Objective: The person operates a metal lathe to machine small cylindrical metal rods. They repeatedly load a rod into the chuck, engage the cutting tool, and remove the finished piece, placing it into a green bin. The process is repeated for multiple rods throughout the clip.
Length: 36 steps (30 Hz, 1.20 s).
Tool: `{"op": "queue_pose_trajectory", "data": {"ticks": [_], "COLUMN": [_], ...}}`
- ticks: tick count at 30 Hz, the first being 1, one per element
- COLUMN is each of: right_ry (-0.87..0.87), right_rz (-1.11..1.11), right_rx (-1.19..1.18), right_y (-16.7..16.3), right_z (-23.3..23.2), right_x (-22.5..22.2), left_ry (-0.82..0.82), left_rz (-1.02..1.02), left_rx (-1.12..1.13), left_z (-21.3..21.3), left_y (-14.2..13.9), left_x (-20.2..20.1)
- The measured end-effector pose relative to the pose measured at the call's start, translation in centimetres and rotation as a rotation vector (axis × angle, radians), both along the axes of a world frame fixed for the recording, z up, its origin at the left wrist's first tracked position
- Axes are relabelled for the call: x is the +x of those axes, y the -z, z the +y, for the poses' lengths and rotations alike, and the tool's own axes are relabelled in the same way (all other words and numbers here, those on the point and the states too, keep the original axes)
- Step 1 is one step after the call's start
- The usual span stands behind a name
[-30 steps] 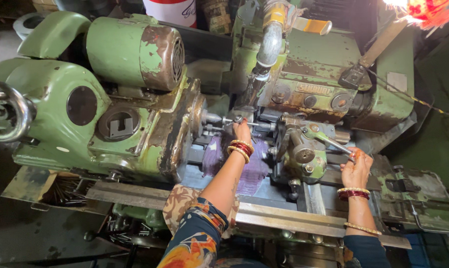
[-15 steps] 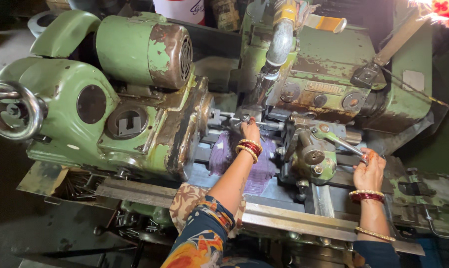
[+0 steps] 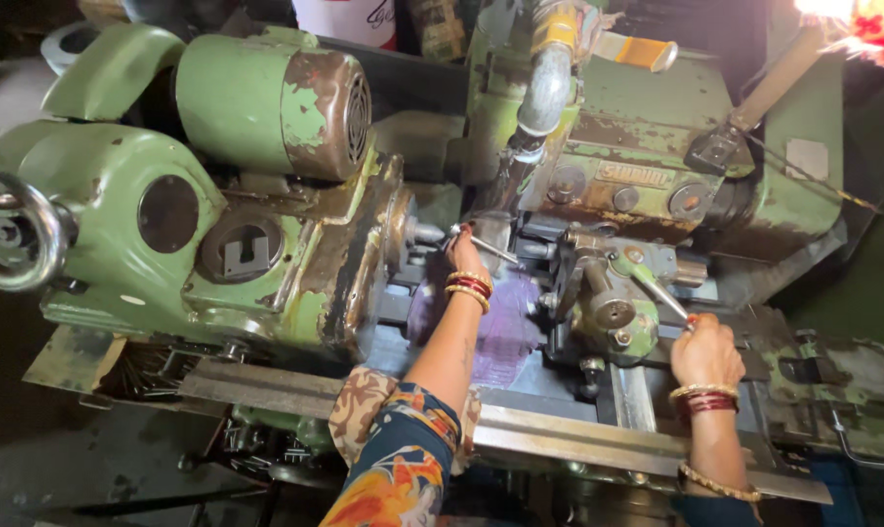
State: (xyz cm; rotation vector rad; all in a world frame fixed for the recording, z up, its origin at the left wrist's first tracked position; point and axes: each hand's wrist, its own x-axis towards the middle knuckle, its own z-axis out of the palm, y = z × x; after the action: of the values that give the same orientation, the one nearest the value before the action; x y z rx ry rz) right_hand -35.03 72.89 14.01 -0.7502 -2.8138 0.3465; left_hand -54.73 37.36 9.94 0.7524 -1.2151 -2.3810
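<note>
One thin steel rod (image 3: 489, 248) in left hand (image 3: 464, 256) fingers, right hand (image 3: 703, 351) gripping lever (image 3: 662, 296)

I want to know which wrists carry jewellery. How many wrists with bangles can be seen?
2. The left hand reaches to the spindle of the green machine, bangles on its wrist; the right hand grips a metal lever, bangles on its wrist too.

Left hand's (image 3: 464, 256) fingertips hidden at spindle (image 3: 424, 234); handwheel (image 3: 10, 232) cut off left.
</note>
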Motion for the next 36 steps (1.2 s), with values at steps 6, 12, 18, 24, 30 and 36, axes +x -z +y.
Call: {"op": "queue_pose_trajectory", "data": {"ticks": [6, 12, 18, 24, 30, 36], "right_ry": [-0.166, -0.154, -0.184, -0.193, -0.001, -0.22], "right_rz": [0.063, 0.024, 0.052, 0.113, 0.115, 0.282], "right_rx": [-0.005, -0.04, -0.047, -0.021, -0.044, -0.061], "right_y": [-1.0, -1.0, -1.2, -1.6, -1.5, -1.1], "right_z": [4.4, 5.7, 5.7, 4.9, -0.7, 2.4], "right_x": [-2.1, -3.6, -3.3, -2.9, 0.8, 0.0], "left_ry": [0.197, 0.179, 0.17, 0.156, 0.152, 0.191], "left_rz": [-0.329, -0.165, -0.111, -0.125, 0.028, -0.07], "left_rx": [-0.149, -0.019, 0.041, 0.173, 0.451, 0.444], "left_z": [0.0, -1.2, -1.4, -1.0, -0.9, -0.8], "left_y": [0.9, 1.2, 1.0, 1.1, 1.1, 1.1], "left_x": [0.8, 0.4, -0.1, -0.2, -0.4, -0.5]}}
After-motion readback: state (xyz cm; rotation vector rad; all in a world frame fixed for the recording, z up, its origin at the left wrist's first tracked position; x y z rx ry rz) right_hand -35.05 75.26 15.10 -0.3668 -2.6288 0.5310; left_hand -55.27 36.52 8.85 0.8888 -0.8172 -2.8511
